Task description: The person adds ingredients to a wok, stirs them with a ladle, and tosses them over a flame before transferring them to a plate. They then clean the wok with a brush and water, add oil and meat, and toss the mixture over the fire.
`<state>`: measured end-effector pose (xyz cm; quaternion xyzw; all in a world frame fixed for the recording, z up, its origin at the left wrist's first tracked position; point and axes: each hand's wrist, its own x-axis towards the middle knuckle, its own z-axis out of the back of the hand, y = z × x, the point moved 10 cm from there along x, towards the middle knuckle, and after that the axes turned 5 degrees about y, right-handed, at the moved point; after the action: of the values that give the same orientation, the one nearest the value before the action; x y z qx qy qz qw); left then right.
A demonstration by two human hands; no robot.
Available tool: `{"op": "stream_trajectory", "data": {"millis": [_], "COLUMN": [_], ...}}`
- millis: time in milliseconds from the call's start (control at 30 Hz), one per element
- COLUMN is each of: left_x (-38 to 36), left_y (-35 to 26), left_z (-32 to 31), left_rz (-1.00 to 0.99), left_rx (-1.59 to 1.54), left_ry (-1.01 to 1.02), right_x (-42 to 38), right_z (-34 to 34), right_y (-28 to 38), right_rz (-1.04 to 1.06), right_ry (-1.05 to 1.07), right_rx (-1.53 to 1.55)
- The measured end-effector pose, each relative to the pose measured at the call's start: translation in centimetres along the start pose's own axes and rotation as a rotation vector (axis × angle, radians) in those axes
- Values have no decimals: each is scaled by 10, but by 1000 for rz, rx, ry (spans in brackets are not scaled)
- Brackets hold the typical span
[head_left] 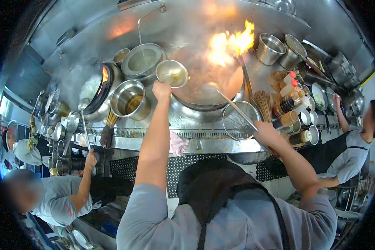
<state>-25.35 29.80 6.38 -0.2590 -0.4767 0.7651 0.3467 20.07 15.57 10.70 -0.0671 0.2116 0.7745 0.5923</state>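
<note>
My left hand (pixel 161 89) is closed on the edge of a small metal bowl (pixel 166 66), tilted beside the wok's left side with a little liquid in it. My right hand (pixel 270 134) is wrapped round the long handle of a ladle (pixel 237 109). The ladle's head reaches into a large wok (pixel 233 85) on the stove, partly hidden by steam. Tall flames (pixel 233 43) rise at the wok's back right rim. A round wire strainer (pixel 237 135) lies in front of the wok, below the ladle handle.
To the left stand a steel pot (pixel 130 100) of brown liquid and a lidded-looking round vessel (pixel 142 61). Several sauce bottles (pixel 289 100) and a bamboo brush (pixel 262 104) stand right. A pink cloth (pixel 179 143) hangs on the front edge. Co-workers (pixel 66 200) work on both sides.
</note>
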Motion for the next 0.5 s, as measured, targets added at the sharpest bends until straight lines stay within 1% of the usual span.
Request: {"op": "stream_trajectory", "data": {"millis": [67, 100, 167, 233, 300, 367, 433, 467, 500], "left_x": [16, 9, -3, -11, -14, -16, -20, -21, -15], "left_y": [7, 2, -11, -19, -18, -13, -6, -5, -2], "left_z": [-8, -4, 5, 13, 18, 21, 24, 24, 22], "left_rz": [-55, -47, -33, -92, -119, -114, -69, -47, -71], "left_rx": [116, 103, 70, 122, 164, 195, 78, 19, 12], "left_ry": [-15, -7, -2, -48, -81, -102, -48, -17, -9], "right_x": [32, 40, 60, 83, 126, 139, 135, 120, 104], "right_z": [-9, -8, 4, 19, 13, 7, 5, 6, 8], "right_y": [-2, -1, 7, 21, 32, 52, 58, 56, 53], "right_rz": [-67, -69, -63, -6, 2, 32, 70, 93, 117], "right_ry": [-36, -74, -158, -281, -231, -236, -217, -196, -172], "right_rx": [-25, -29, -43, -52, -71, -168, -238, -260, -283]}}
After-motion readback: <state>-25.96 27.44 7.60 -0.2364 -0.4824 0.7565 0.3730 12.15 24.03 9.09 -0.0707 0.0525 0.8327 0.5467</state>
